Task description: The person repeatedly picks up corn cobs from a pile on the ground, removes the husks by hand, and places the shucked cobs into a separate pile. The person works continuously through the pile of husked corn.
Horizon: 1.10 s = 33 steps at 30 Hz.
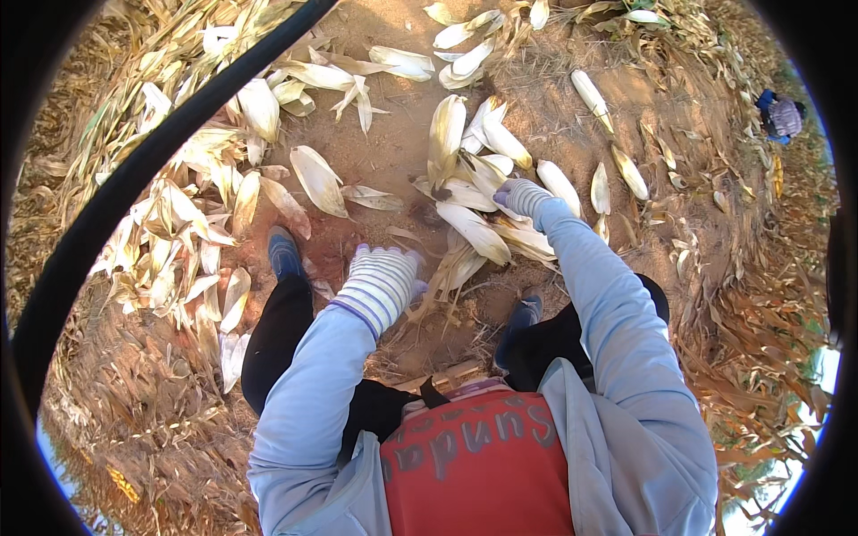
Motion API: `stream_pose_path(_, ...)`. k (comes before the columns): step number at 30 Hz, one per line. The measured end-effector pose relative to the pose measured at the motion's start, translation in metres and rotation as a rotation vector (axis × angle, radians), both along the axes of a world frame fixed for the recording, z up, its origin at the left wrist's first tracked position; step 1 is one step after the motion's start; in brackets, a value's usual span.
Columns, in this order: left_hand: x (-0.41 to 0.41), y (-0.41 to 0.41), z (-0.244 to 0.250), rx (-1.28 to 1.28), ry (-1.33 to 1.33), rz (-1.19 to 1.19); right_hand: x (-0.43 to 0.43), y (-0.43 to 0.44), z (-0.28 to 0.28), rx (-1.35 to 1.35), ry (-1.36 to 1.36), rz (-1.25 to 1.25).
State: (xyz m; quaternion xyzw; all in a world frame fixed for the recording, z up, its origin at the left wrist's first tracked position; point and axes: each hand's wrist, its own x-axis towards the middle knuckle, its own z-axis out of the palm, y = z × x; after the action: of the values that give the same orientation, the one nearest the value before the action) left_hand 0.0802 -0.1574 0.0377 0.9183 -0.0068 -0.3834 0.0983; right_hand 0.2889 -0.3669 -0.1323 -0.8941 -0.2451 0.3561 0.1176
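Observation:
My left hand (385, 281), in a striped knit glove, hangs above the soil between my shoes, fingers curled; whether it holds anything is not plain. My right hand (524, 197), gloved alike, reaches into a pile of corn ears in pale dry husks and touches the pile's right side. Its fingertips are partly hidden, so a grip cannot be made out. One husked-over ear (473, 233) lies just below that hand, and another ear (446, 139) leans upright at the pile's back. Loose dry husk leaves (456, 271) spread between my hands.
Empty-looking husks (177, 221) are heaped at the left. More ears, such as one (591, 97), lie scattered at the upper right. A dark curved strap or cable (167, 141) crosses the upper left. A person (783, 115) is far off at the right edge. Yellow cobs (123, 484) lie lower left.

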Motion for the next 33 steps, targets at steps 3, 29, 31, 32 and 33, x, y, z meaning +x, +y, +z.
stream_pose_path(3, 0.003, -0.011, -0.009, -0.167, -0.214, -0.097, 0.030, -0.027, -0.048, 0.048, -0.169, -0.485)
stream_pose_path(29, 0.019, -0.002, -0.014, -0.406, -0.775, 0.543, -0.021, 0.079, 0.147, 0.644, -0.252, -0.259)
stream_pose_path(31, 0.027, -0.001, -0.023, -0.588, -0.971, 0.719, -0.055, 0.095, 0.187, 0.666, -0.208, -0.209)
stream_pose_path(32, 0.032, 0.003, -0.026, -0.646, -1.085, 0.747, -0.063, 0.101, 0.189, 0.589, -0.342, -0.150)
stream_pose_path(33, 0.038, 0.004, -0.026, -0.715, -1.189, 0.764, -0.073, 0.105, 0.186, 0.673, -0.317, -0.190)
